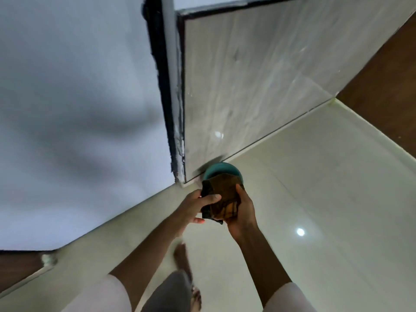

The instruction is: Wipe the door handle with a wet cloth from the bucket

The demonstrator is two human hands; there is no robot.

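Observation:
A brown cloth (225, 194) with dark stripes is held between both of my hands just in front of a teal bucket (221, 168). The bucket stands on the floor at the corner of the wall. My left hand (198, 207) grips the cloth's left edge with thumb on top. My right hand (242, 210) cups its right side and underside. The cloth hides the near part of the bucket. No door handle is in view.
A white wall (78, 109) fills the left, with a black strip (161, 86) at its edge and a glossy marbled panel (258, 86) beside it. Pale shiny floor tiles (315, 210) spread to the right. Brown wood (382, 86) is at far right. My bare feet (183, 262) are below.

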